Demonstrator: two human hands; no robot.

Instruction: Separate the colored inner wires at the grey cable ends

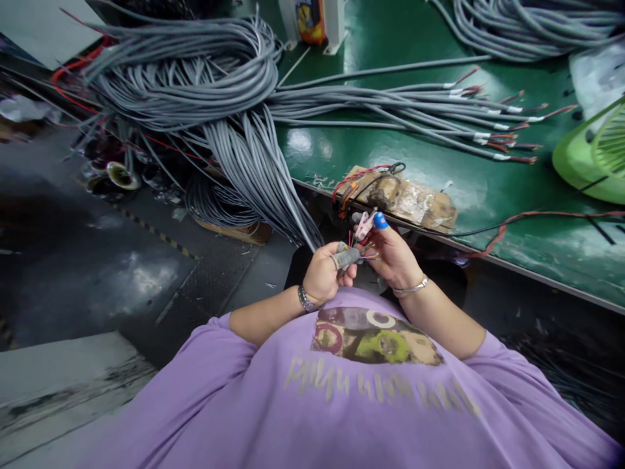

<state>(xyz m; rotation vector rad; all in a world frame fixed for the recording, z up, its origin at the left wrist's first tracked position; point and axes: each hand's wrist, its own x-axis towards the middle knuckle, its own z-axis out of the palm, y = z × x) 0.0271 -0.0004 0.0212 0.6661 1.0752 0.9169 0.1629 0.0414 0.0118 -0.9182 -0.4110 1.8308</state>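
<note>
My left hand [325, 273], its thumb wrapped in a grey covering, is closed on the end of a grey cable. Thin coloured wires [368, 256] fan out from it towards the right. My right hand [398, 257] has a blue cover on the thumb tip. It pinches a small pale pink tool [364, 225], too small to name surely, just above the wires. Both hands are close together in front of my body, below the bench edge. The right fingers behind the tool are partly hidden.
A large bundle of grey cables [190, 78] hangs over the green bench [312, 153]. Stripped cable ends [488, 124] lie across it. A worn wooden block [415, 202] with wires sits at the front edge. A green fan [586, 156] and another cable coil [527, 29] are at right.
</note>
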